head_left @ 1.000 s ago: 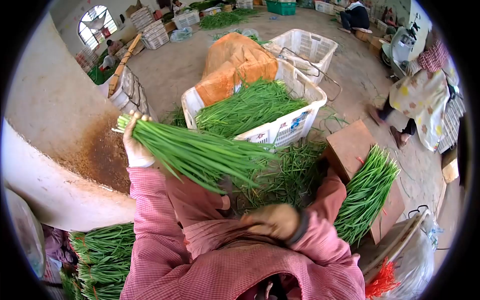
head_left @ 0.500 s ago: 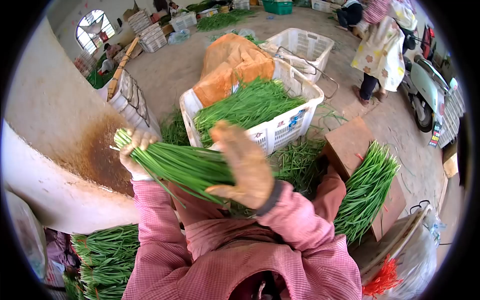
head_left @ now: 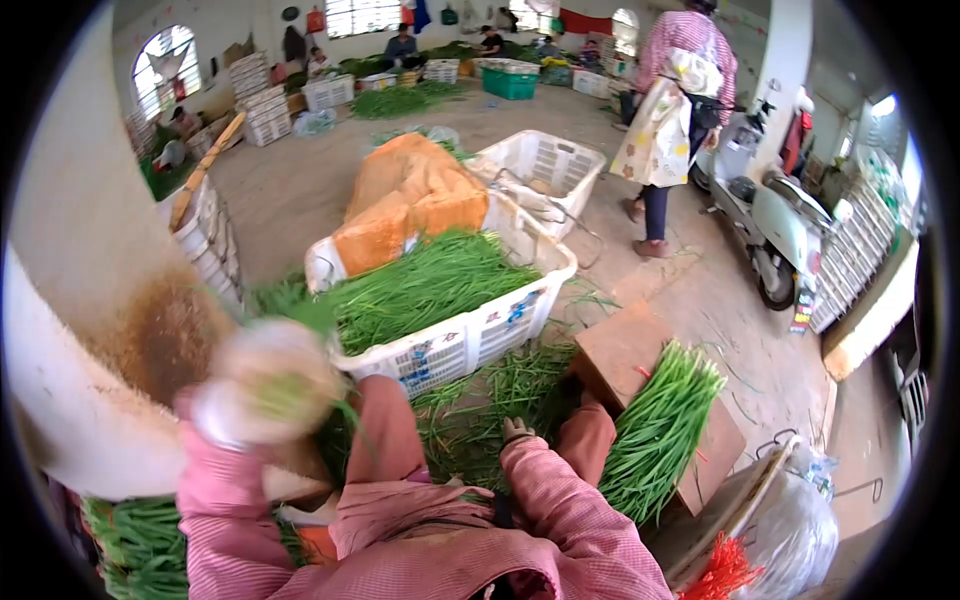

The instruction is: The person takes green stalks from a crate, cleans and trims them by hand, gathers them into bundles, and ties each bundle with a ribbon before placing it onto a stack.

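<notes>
My left hand (head_left: 272,375), gloved and smeared by motion, is closed around a bunch of green stalks (head_left: 285,397) at the left, beside the pillar. Blurred green leaves show above and beside it. Low in the middle, my right hand (head_left: 516,430) is small and partly hidden by its sleeve; its finger pose is unclear. Beyond my knees stands a white crate (head_left: 460,340) with loose green stalks (head_left: 430,290) and an orange cloth (head_left: 408,205). On the brown board (head_left: 625,345) at the right lies another bunch (head_left: 660,430).
Stalks litter the floor (head_left: 470,405). An empty-looking white crate (head_left: 545,165) stands behind the full one. A person (head_left: 672,120) stands near a scooter (head_left: 775,225). Red ties (head_left: 722,570) hang at the lower right; stacked bunches (head_left: 140,545) lie lower left. Several people sit far back.
The view has tilted up and turned right. My left hand has moved lower and nearer with the bunch; my right hand has left the leaves and dropped back. The standing person has walked away.
</notes>
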The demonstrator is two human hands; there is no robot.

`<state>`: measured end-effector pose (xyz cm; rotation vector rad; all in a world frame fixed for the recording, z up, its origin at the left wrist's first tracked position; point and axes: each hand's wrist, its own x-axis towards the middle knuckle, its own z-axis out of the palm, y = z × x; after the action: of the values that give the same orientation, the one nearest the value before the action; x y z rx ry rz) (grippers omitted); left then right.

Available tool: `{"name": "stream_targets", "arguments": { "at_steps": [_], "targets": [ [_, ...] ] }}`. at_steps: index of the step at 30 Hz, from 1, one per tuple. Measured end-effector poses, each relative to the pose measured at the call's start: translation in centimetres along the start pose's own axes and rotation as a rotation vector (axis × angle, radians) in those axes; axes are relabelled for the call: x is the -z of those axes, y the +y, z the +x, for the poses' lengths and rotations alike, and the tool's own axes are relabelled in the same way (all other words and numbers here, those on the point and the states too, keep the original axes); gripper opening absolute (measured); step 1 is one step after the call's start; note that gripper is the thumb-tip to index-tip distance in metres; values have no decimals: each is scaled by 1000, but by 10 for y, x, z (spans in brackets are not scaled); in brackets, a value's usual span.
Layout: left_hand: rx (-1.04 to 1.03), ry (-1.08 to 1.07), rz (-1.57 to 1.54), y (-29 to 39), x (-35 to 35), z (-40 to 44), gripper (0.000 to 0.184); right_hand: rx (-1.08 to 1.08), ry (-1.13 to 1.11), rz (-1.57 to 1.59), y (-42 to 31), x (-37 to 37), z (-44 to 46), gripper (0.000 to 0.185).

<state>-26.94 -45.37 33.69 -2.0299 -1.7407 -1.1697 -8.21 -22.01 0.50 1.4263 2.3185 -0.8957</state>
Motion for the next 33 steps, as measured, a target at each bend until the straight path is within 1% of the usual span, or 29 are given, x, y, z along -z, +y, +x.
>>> {"name": "stream_targets", "arguments": {
  "at_steps": [1,2,3,4,5,6,7,8,9,10,11,12,13,16,17,19,20,22,23,24,26,27,28,29,30,31,32,33],
  "targets": [
    [-159,-369,-76,10,-20,15,21,162,44,-70,11,-12,14,55],
    [-217,-387,-229,0,-66,-7,28,320,100,-146,23,-24,29,57],
    [-227,-397,-200,-2,-107,-35,32,417,128,-138,24,-24,32,58],
    [-216,-504,-176,0,-142,-61,31,534,142,-122,35,-19,23,56],
    [-189,-624,-166,1,-175,-88,26,530,142,-21,38,-13,7,47],
    [-203,-777,-35,-1,-201,-114,17,104,-90,701,23,-5,-6,42],
    [-240,-912,141,-1,-223,-137,13,-393,34,1468,7,2,-20,38],
    [-233,-890,144,0,-224,-139,12,-512,48,1487,6,2,-13,32],
    [-203,-901,150,1,-225,-138,11,-399,30,1377,12,5,-15,32],
    [-179,-912,158,2,-224,-136,11,-137,-10,1092,19,6,-22,32],
    [-173,-906,151,2,-226,-138,11,247,36,639,27,9,-31,33],
    [-178,-899,150,0,-227,-139,10,469,112,420,22,13,-39,33],
    [-183,-896,151,-1,-227,-140,10,570,146,347,12,16,-43,33],
    [-178,-852,109,-3,-225,-142,9,665,93,355,-32,34,-48,37],
    [-177,-852,110,-4,-226,-143,9,667,92,355,-52,39,-52,37],
    [-168,-908,143,-4,-231,-144,8,1133,482,447,-93,51,-67,44],
    [-156,-901,150,-3,-232,-144,8,1146,473,442,-108,60,-76,44],
    [-161,-965,129,-5,-233,-143,9,1163,523,-124,-136,74,-90,52],
    [-166,-934,108,-6,-235,-145,8,1223,541,-180,-146,73,-88,58],
    [-128,-941,121,-5,-239,-147,7,1255,531,-183,-156,72,-86,58],
    [-129,-1004,166,-5,-244,-147,7,1194,491,-336,-174,71,-84,53],
    [-108,-990,172,-6,-249,-148,7,1276,458,-62,-186,69,-84,39],
    [-159,-971,196,-8,-255,-152,7,1294,444,-71,-198,70,-86,39],
    [-212,-953,220,-9,-258,-154,8,1252,374,-57,-213,78,-98,32],
    [-197,-944,224,-8,-257,-154,8,1206,306,-44,-226,81,-107,25],
    [-164,-920,203,-7,-256,-154,11,1289,284,108,-237,78,-112,20],
    [-140,-898,183,-7,-256,-153,14,1277,212,186,-248,68,-110,25],
    [-68,-851,21,-11,-262,-160,18,1375,374,115,-256,48,-96,33]
  ]
}}
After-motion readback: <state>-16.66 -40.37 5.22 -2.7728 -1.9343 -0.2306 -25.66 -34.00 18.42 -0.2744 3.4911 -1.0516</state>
